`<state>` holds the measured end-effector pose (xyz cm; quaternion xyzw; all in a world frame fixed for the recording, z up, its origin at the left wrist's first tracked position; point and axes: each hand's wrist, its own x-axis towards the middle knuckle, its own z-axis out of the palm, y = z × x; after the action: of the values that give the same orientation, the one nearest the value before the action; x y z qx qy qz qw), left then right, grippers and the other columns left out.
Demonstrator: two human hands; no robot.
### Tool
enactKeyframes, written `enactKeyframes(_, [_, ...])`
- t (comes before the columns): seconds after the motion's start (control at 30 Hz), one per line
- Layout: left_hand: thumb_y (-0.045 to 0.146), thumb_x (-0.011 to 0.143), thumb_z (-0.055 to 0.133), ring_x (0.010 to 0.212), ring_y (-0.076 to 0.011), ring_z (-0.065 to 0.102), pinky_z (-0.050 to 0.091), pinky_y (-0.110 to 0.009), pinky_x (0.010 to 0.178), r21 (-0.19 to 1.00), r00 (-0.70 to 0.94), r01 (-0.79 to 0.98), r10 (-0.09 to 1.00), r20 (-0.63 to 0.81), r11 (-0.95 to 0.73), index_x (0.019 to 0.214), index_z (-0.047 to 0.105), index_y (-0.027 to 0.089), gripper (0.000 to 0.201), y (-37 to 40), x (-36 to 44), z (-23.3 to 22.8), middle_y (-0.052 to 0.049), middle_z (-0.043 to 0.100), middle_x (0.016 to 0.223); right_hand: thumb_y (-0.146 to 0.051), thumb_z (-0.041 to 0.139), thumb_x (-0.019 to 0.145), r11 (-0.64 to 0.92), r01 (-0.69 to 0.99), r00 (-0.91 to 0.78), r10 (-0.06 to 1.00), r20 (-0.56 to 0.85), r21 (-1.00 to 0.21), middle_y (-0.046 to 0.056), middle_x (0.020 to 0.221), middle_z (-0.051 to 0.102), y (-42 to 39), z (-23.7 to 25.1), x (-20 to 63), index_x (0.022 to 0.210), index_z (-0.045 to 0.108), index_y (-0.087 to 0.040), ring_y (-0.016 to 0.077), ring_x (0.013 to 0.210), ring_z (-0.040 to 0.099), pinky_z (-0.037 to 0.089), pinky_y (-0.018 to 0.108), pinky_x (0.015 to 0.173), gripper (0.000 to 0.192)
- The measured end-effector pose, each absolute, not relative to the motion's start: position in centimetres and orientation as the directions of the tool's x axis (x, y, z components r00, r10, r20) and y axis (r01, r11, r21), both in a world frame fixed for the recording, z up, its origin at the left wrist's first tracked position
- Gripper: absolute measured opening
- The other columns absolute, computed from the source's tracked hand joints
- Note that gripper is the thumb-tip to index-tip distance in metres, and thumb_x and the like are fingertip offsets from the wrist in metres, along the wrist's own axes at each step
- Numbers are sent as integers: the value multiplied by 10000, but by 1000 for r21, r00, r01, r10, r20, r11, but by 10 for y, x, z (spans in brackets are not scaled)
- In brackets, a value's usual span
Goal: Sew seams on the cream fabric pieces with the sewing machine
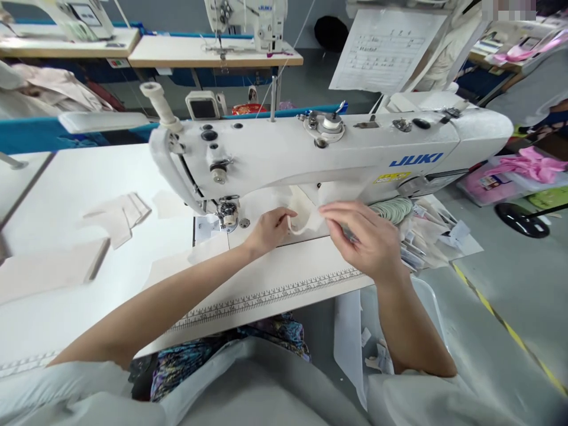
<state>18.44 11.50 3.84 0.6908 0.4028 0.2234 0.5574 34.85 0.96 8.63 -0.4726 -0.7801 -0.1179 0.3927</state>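
Between my hands, under the arm of a white JUKI sewing machine (275,148), is a small cream fabric piece (302,207) with a curled lower edge. My left hand (270,229) pinches its left side, thumb and finger closed. My right hand (366,236) pinches its right corner with thumb and forefinger, the other fingers bent. The needle and presser foot area (226,219) lies left of my left hand. A pale fabric piece (210,245) rests just in front of it, partly behind my left forearm.
Left on the table lie cut fabric pieces (118,219) and a fabric stack (53,269). A ruler strip (266,299) follows the front edge. Right of the machine are coiled pale green bands (393,209) and scraps (426,236). A white bin (348,331) stands below. Another person (528,89) is at far right.
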Motion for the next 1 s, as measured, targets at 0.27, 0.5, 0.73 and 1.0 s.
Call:
enactKeyframes(0.27, [615, 800, 591, 736, -170, 676, 539, -291, 754, 794, 831, -56, 468, -299, 606, 847, 626, 121, 498, 73, 117, 64, -93, 706, 829, 11, 568, 810, 638, 690, -248, 651, 717, -341, 71, 1043, 695, -21, 84, 298, 1081, 620, -204, 176, 963, 670, 570, 304, 812, 350])
enactKeyframes(0.5, [434, 782, 717, 629, -117, 657, 533, -224, 629, 928, 679, 8, 680, -278, 372, 779, 558, 149, 327, 73, 37, 62, 2, 659, 688, -84, 549, 866, 553, 471, -243, 830, 502, -687, 80, 1297, 587, -8, 61, 251, 1061, 620, -244, 217, 1193, 569, 508, 397, 976, 262])
enactKeyframes(0.73, [422, 874, 555, 426, -72, 433, 358, -185, 427, 944, 707, 319, 641, -298, 87, 780, 589, 167, 274, 91, -3, 75, 39, 512, 485, -207, 546, 910, 346, 275, -432, 878, 207, -897, 71, 1442, 456, 20, 51, 215, 1047, 634, -251, 218, 1334, 435, 366, 440, 1110, 169])
enactKeyframes(1.0, [370, 831, 573, 398, -40, 381, 289, -186, 383, 937, 668, 344, 687, -285, 54, 844, 629, 147, 231, 94, 4, 67, 2, 611, 643, -284, 575, 900, 144, 269, -151, 983, 106, -952, 32, 924, 650, 17, 37, 204, 987, 587, -218, 152, 880, 646, 532, 276, 774, 110])
